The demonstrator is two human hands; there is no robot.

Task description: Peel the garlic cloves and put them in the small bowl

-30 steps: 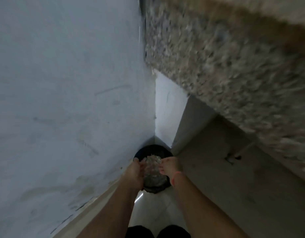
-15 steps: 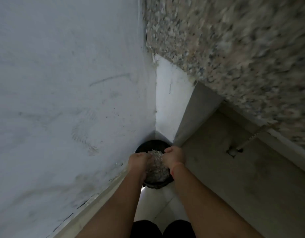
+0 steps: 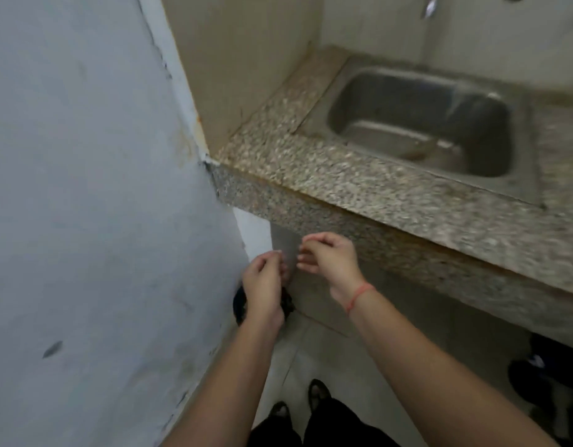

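Hands lifted out of the black bin (image 3: 239, 305) since 0.5 s ago; head view: my left hand (image 3: 265, 287) above it, fingers curled, contents unclear; my right hand (image 3: 327, 260) loosely curled, empty, below the counter (image 3: 311, 175) edge; can't tell where the garlic is.

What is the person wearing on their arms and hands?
No gloves or sleeves show on either arm. A thin red string bracelet circles the wrist of the right hand; the left hand has nothing on its wrist.
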